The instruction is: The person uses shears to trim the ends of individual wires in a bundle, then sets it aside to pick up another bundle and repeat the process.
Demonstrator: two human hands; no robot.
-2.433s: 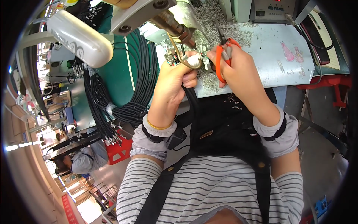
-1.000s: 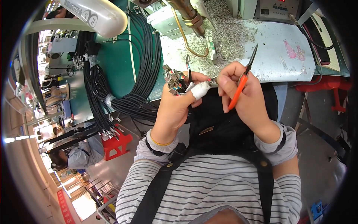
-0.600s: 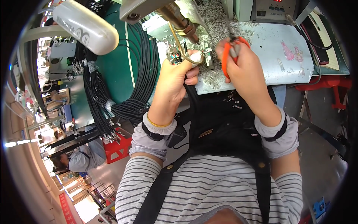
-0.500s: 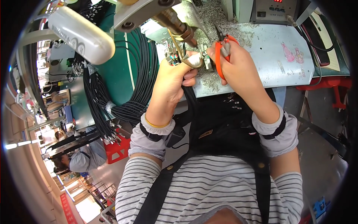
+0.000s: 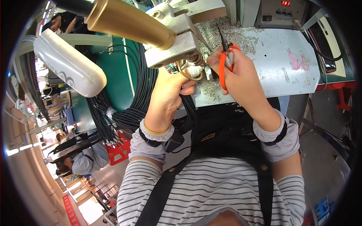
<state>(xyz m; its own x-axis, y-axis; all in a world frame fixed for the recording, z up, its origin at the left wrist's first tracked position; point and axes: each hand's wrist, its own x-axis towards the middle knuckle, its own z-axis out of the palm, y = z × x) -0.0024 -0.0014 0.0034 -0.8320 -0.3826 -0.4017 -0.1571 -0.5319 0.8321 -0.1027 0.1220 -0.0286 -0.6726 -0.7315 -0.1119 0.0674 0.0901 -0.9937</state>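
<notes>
Cable connectors (image 5: 173, 68), metallic, with coloured wires: gathered in the left hand (image 5: 165, 92), fingers closed round them, thumb in white wrapping (image 5: 194, 71); partly hidden. Right hand (image 5: 241, 69): fingers wrapped about orange-handled pliers (image 5: 222, 71), thumb and forefinger near a small metal fixture (image 5: 209, 73); whether those tips also pinch a part, cannot tell. Machine head (image 5: 174, 49), gold barrel, grey clamp: lower than half a second ago, now close over the left fingertips; this probably leaves the fingers little room to shift. Silvery pieces (image 5: 241, 37), many, loose on the metal plate (image 5: 264, 77). Black cables (image 5: 148, 88), bundled, across the green table (image 5: 118, 84). Control box (image 5: 277, 13), red display. Person (image 5: 88, 162), far left, well apart.
</notes>
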